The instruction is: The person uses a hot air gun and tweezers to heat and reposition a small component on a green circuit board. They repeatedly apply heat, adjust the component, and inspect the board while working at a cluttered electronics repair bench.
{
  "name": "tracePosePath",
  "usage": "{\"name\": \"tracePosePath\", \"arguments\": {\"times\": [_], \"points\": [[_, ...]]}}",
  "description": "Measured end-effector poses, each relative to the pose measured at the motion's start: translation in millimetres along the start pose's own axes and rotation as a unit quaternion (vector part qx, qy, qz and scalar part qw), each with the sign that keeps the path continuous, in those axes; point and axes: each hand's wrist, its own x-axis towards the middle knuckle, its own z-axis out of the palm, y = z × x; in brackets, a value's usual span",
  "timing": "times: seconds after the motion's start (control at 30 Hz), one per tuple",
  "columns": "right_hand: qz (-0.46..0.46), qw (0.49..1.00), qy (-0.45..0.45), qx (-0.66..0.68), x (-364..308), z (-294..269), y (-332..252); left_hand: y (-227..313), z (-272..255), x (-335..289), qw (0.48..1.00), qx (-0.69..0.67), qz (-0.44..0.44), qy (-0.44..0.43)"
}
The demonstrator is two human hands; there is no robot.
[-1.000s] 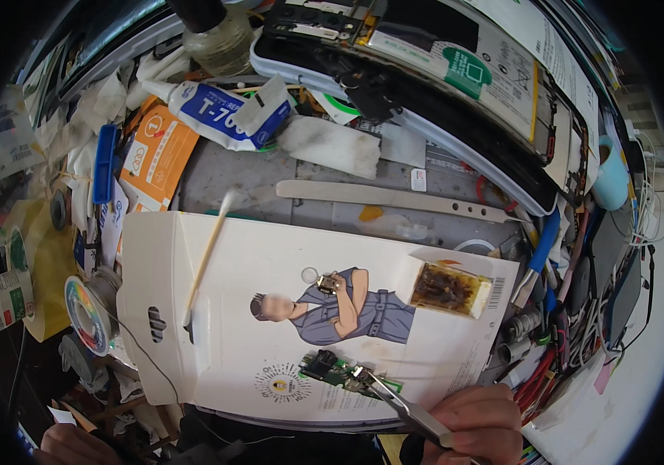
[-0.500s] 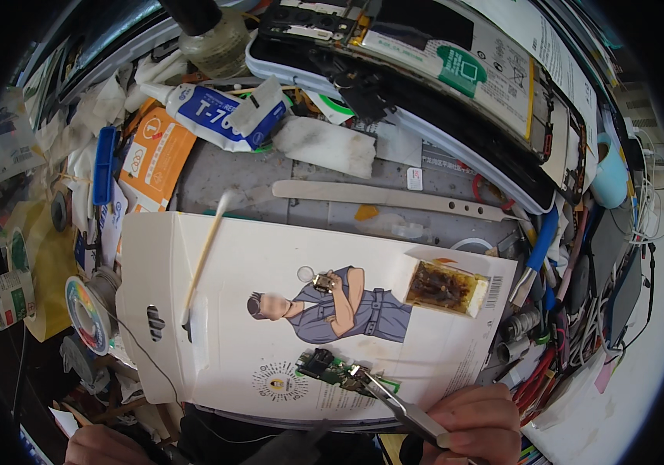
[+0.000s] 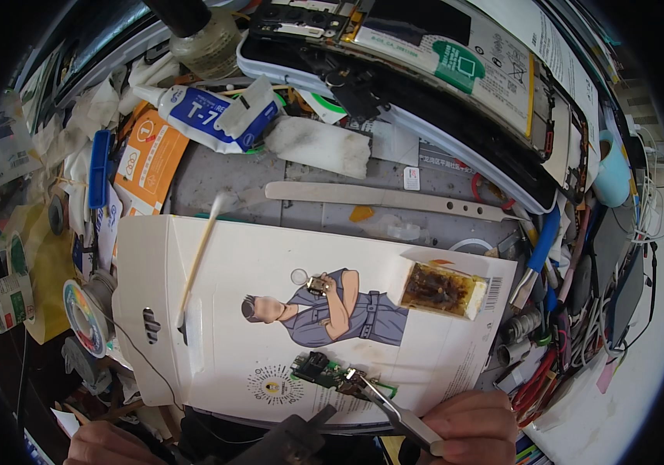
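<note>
A green circuit board with black and metal parts lies near the lower edge of the white printed box. My right hand is closed round metal tweezers, whose tips are at a small shiny metal part on the board. At the lower left, my left hand has its fingers curled in; what they hold is hidden. A dark tool with a narrow grey end rises from the lower edge, its end just below the board. Its link to my left hand cannot be seen.
A cotton swab and a small tray of brown residue rest on the box. Beyond lies a flat metal strip. An opened phone stands at the back, with a glue tube beside it. Solder wire sits left; cables crowd the right.
The dark tool has come further up into view, toward the board. The tweezers' tips stay at the board, and the scene has shifted slightly left.
</note>
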Motion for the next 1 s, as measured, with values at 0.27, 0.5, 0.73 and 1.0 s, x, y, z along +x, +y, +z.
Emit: {"name": "tracePosePath", "arguments": {"times": [0.27,0.5,0.73,1.0], "points": [[-0.008,1.0,0.002,-0.003,-0.2,0.3,1.2,-1.3,3.0,-0.2,1.0,0.001,0.001,0.015],[-0.003,1.0,-0.005,-0.004,0.1,-0.5,0.6,-0.8,3.5,0.8,1.0,0.002,-0.004,0.016],[-0.012,1.0,-0.006,-0.002,0.3,-0.6,1.9,-1.7,2.7,0.2,1.0,-0.006,0.0,0.018],[-0.011,1.0,-0.008,0.0,0.9,-1.0,1.6,1.6,-2.2,-0.1,1.0,0.006,-0.012,-0.002]]}}
